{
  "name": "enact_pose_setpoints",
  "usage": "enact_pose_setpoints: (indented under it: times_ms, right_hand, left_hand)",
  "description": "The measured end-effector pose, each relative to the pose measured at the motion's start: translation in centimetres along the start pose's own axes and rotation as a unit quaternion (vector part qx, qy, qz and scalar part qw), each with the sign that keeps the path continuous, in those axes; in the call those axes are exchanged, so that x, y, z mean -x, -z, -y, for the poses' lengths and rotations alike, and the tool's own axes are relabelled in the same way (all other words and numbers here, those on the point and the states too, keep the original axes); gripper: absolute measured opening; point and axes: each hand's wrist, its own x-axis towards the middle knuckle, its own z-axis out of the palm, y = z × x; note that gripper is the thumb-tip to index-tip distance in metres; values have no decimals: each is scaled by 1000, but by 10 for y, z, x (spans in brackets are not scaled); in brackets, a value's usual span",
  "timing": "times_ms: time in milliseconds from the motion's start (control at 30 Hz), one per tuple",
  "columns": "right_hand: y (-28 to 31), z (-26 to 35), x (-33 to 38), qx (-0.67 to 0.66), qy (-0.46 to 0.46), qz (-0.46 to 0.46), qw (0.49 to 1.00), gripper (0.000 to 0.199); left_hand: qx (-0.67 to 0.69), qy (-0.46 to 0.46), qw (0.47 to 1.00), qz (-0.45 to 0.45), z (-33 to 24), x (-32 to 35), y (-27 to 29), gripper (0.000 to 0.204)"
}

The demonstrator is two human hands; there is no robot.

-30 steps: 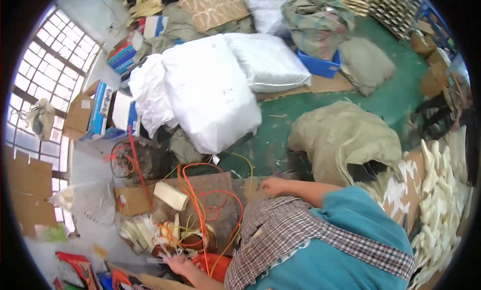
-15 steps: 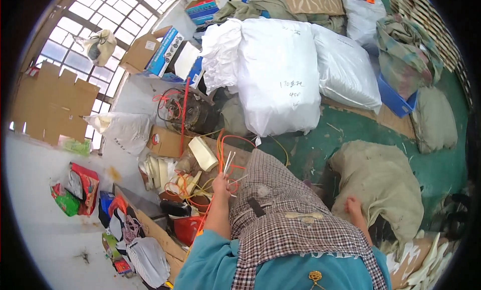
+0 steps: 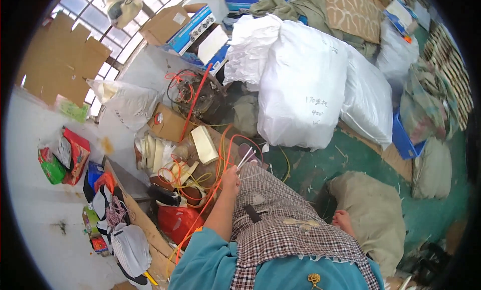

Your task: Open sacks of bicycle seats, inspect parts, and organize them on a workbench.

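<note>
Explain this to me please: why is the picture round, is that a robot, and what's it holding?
There's no robot here, just a person using two bare hands. The camera is worn on the person's head and looks down; its very wide lens makes the round picture and bends straight lines. In the middle is the person's checked apron. The left hand is closed around a few thin white sticks. The right hand is beside a tan sack; I can't tell whether it holds anything. Ahead, by the green floor, is a big white sack. To the left are orange and yellow cords and a cream block.
</note>
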Motion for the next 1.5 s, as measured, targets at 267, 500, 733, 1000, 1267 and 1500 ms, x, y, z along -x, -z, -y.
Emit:
enact_pose_setpoints:
  times_ms: [267,500,733,1000,1267,1500]
  right_hand:
    - [-122,164,-62,185,55,43,980,27]
    - [-304,304,-142,461,220,137,849,31]
    - [-543,428,-264,523,409,166,729,46]
    - [-658,439,-530,525,452,37,720,78]
    - [-724,429,-616,311,139,105,934,89]
    - [-724,394,-433,383,248,429,779,20]
  left_hand:
    - [92,157,983,14,-1,-106,0,14]
    - [100,237,965,40,7,-204,5,16]
    - [188,254,948,-38,28,-285,11,14]
    - [289,288,910,-75,15,-348,-4,10]
    - [157,346,920,-96,33,-327,-12,13]
    - [206,350,903,-138,3,-342,-38,18]
